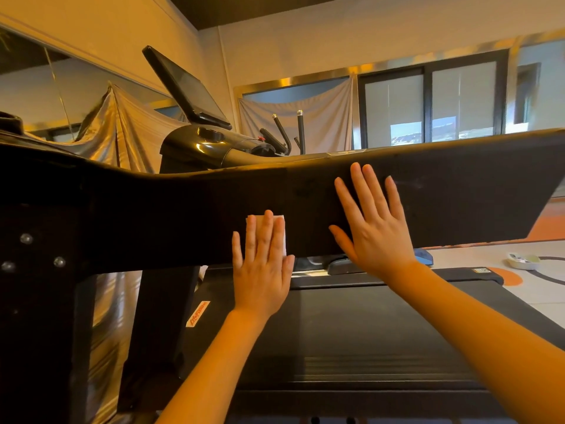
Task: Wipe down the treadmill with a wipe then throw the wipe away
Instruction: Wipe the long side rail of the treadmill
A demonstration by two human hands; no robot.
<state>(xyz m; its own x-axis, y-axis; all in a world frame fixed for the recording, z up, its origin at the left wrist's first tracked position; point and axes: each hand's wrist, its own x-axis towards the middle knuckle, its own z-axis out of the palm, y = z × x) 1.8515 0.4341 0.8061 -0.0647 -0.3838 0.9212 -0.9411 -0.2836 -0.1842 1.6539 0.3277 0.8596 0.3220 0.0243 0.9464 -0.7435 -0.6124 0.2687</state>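
While the wipe (pixel 282 232) is pressed flat against the treadmill (pixel 458 191) panel, no grip is closed on it.

Under the straight fingers of the left hand (pixel 261 264) the white wipe is pinned to the dark underside face of the console panel, only its upper and right edges being seen past the fingertips. The right hand (pixel 374 223) is laid flat and spread on the same panel, just to the right and a little higher, with nothing held. The long axis of the panel runs left to right across the view, so the unwiped stretch is judged to lie sideways from the wipe; the left hand is the nearer, being already upon it. The belt (pixel 367 332) is seen below, well apart.
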